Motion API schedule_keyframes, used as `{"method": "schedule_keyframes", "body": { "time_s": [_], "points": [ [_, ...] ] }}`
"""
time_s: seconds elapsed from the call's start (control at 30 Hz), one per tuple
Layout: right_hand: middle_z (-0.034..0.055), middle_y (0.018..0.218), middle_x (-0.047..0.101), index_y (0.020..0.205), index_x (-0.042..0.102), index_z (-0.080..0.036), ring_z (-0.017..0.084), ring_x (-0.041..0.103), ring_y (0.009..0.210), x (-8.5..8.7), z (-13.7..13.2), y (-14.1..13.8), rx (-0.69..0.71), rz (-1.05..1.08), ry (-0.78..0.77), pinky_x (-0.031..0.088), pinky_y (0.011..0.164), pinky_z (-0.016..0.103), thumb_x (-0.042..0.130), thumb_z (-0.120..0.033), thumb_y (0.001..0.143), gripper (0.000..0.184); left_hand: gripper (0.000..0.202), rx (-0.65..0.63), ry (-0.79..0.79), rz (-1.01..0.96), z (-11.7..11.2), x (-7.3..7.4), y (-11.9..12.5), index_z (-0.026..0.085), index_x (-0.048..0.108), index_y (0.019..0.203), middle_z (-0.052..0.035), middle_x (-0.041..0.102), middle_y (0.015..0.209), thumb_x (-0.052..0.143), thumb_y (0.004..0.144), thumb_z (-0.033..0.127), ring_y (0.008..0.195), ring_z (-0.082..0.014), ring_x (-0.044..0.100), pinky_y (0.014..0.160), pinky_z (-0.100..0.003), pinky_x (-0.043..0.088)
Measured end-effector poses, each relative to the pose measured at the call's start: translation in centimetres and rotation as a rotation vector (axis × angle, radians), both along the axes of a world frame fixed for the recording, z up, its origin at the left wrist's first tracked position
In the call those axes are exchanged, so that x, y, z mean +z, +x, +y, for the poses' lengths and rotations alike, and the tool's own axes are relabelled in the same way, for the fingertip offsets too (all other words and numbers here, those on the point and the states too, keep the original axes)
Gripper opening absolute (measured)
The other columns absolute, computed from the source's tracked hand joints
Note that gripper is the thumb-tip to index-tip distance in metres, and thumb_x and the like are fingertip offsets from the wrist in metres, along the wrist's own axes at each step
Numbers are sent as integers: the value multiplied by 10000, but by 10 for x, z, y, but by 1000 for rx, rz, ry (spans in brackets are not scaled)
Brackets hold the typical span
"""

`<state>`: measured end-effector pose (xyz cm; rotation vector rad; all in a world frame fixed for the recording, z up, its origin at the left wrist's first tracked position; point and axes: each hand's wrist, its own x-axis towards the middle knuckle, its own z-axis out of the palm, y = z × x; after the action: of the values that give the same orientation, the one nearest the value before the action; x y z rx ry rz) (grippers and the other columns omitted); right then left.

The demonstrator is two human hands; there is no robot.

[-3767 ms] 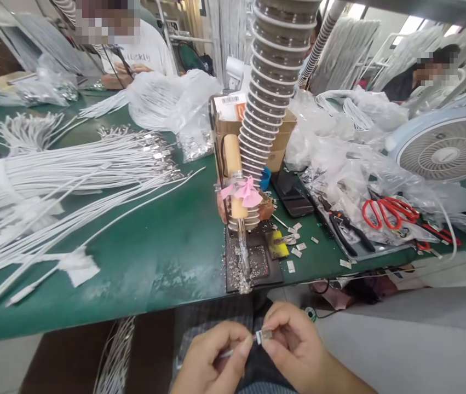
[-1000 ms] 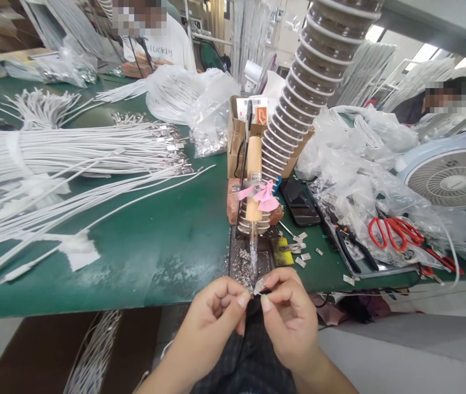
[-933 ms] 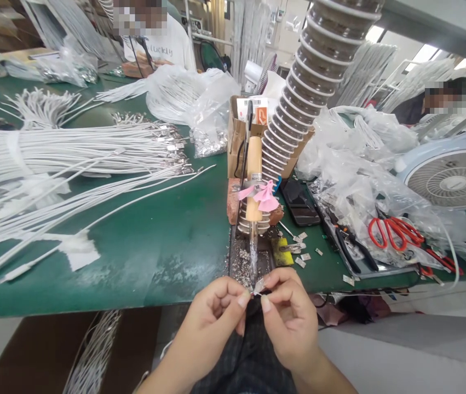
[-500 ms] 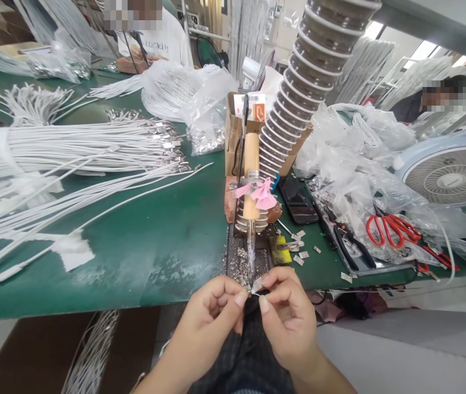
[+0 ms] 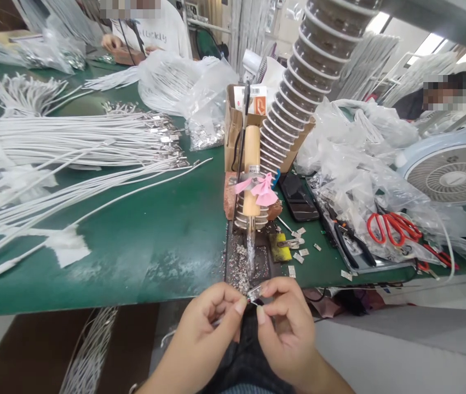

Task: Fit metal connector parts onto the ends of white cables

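Note:
My left hand (image 5: 210,317) and my right hand (image 5: 286,323) meet at the table's near edge, both pinched on one small metal connector (image 5: 254,294) at the end of a thin white cable that runs back under my left fingers. The connector sits just below the tip of a soldering iron (image 5: 251,180), which has a wooden handle and stands point-down in a coiled holder with a pink ribbon. Under the tip lies a dark tray (image 5: 233,268) strewn with solder scraps. A yellow sponge (image 5: 276,246) and loose metal shells lie to its right.
Bundles of white cables (image 5: 64,148) cover the left of the green table (image 5: 154,241). A ribbed hose (image 5: 298,82), cardboard box, phone (image 5: 297,197), red scissors (image 5: 389,227), pliers, plastic bags and a fan (image 5: 452,175) crowd the right. Two other people sit at the back.
My hands rose from my lap to the soldering iron tip, then dropped slightly lower and nearer in the last half second. Both keep their pinch on the connector.

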<state>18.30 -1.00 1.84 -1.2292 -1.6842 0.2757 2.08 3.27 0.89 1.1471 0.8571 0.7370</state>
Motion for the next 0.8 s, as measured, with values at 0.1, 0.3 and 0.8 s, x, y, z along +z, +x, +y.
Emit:
{"method": "schedule_keyframes", "body": {
  "time_s": [0.1,0.3,0.8],
  "points": [
    [34,989,561,902,521,-172,70,596,1015,0,-5,0,-3,-33,13,540,890,181,526,-32,836,154,330,6,35,-15,-6,-7,-1,159,624,825,18,540,587,557,997,433,549,-100,488,532,-201,368],
    [51,989,564,913,530,-173,90,615,1013,0,-12,2,26,-30,-11,562,884,205,535,-45,840,148,320,-21,76,25,-10,-3,-2,158,620,815,3,574,602,537,999,407,559,-106,520,542,-203,395],
    [-8,879,541,1031,513,-216,17,524,677,-7,-29,18,129,370,-306,453,609,108,440,-98,994,144,342,-134,259,144,-30,3,-14,176,626,822,-4,576,622,472,1043,387,558,-114,515,529,-217,375]
  ]
}}
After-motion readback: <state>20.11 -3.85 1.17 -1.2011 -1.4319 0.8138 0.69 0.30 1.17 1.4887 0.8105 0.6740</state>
